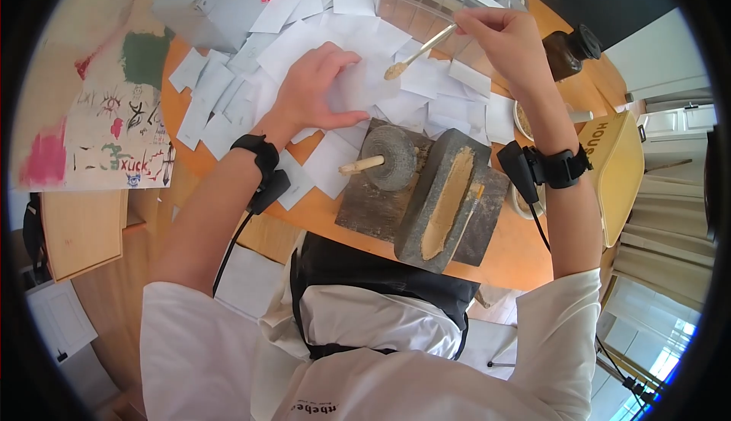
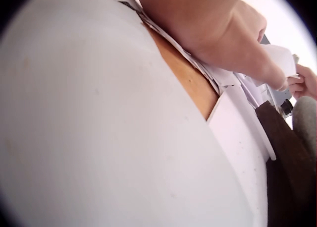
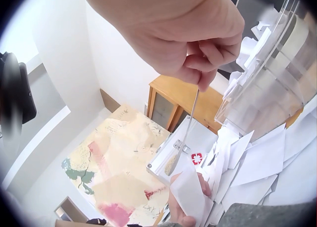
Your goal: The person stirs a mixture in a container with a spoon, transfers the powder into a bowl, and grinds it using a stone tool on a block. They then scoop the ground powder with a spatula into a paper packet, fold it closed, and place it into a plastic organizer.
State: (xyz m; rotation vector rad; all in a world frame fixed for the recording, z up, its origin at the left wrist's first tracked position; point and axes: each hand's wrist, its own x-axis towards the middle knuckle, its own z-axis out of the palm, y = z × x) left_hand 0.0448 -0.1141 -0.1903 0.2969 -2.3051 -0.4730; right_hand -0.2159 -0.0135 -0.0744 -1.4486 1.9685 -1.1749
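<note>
My left hand point(image 1: 316, 90) holds a small white paper packet point(image 1: 356, 86) between thumb and fingers; the right wrist view also shows this packet point(image 3: 189, 192) in the hand. To its right, my right hand point(image 1: 506, 44) pinches the end of a thin metal spoon point(image 1: 426, 46). Tan powder point(image 1: 395, 71) sits on the spoon's lower end, just right of the packet and apart from it. Nearer the body, a grey stone trough point(image 1: 411, 227) contains more tan powder point(image 1: 449, 208). A round stone point(image 1: 392, 151) with a wooden handle lies left of the trough, on a dark board point(image 1: 365, 212).
White paper slips point(image 1: 221, 90) cover much of the wooden table point(image 1: 506, 257). A metal case point(image 1: 205, 6) stands at the back left and a clear plastic box point(image 1: 411, 2) at the back. A dark jar point(image 1: 563, 55) and a yellow case point(image 1: 613, 177) are on the right.
</note>
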